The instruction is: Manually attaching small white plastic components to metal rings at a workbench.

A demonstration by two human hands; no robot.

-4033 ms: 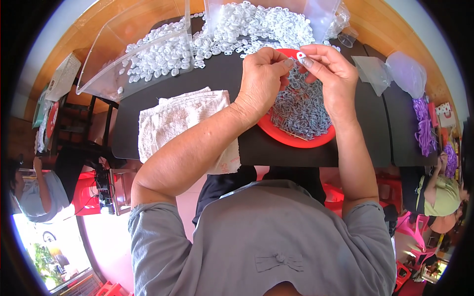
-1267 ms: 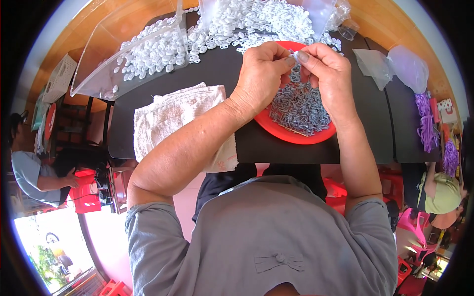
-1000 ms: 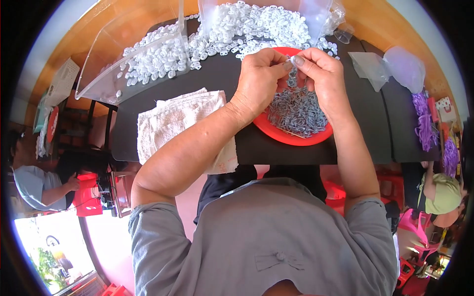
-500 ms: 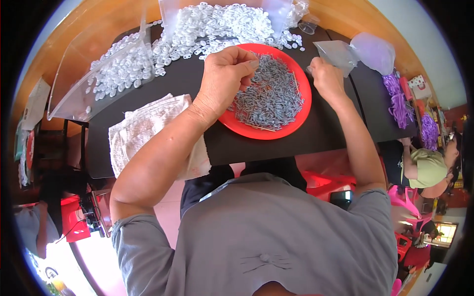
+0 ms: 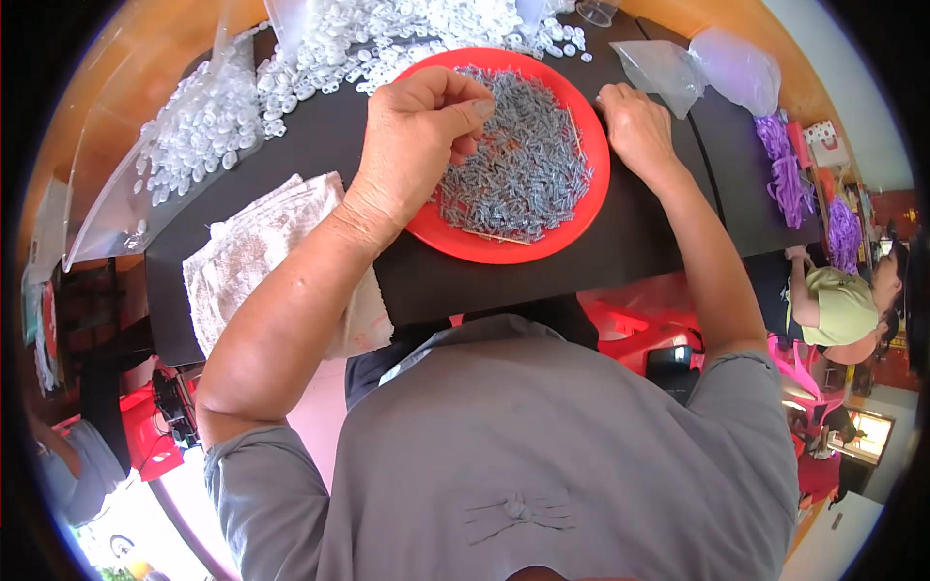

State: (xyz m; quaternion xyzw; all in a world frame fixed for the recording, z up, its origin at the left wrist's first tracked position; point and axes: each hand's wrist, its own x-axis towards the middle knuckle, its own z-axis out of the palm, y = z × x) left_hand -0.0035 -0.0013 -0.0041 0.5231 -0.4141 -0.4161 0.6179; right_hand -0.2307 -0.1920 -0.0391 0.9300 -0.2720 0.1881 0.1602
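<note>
A round red plate [image 5: 581, 221] lies on the dark table, heaped with many small, slim grey-blue pieces [image 5: 533, 160]. Over its left part is my left hand [image 5: 412, 126], thumb and index finger pinched together; whatever is between the tips is too small to make out. My right hand [image 5: 637, 128] rests by the plate's right rim with its fingers curled down. Its fingertips and anything under them are hidden. Thin pale sticks [image 5: 499, 237] lie among the grey pieces near the rim.
Small white oval pieces [image 5: 417, 29] pile up behind the plate, more [image 5: 199, 126] in a clear container at the left. A folded white towel [image 5: 262, 237] lies under my left forearm. Clear bags [image 5: 668, 77] and purple strips [image 5: 790, 184] are at the right. Another person [image 5: 838, 300] sits beyond.
The view has shifted, so the plate and table appear higher and slightly left. My left hand stays pinched over the plate; my right hand's fingers lie lower and flatter beside the rim.
</note>
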